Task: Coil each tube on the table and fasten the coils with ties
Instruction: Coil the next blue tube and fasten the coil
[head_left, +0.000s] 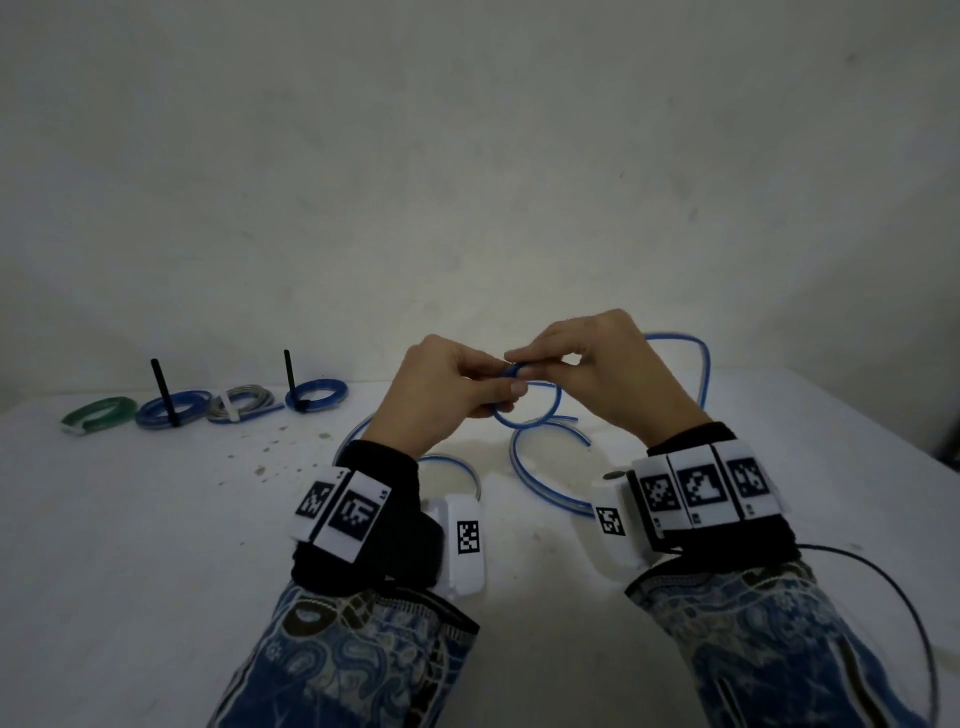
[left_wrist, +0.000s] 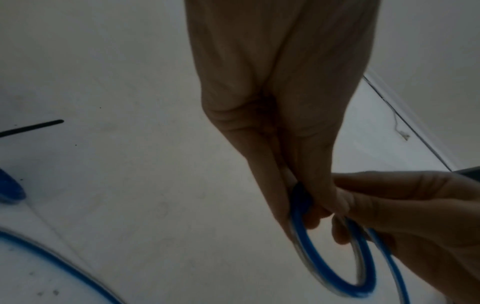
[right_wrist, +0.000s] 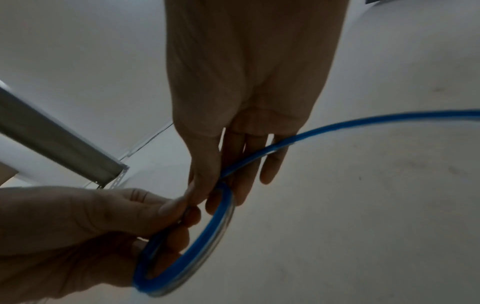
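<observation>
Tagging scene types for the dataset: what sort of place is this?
Probably a bare indoor workbench set up for recording, not a home or shop. A plain white table stands against a blank white wall, bearing only a row of tied tube coils and a loose blue tube.

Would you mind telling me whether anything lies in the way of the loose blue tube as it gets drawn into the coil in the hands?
Nothing visible does. The left hand and right hand pinch the small coil above the table; the loose blue tube trails over bare tabletop, apart from the four tied coils at far left.
</observation>
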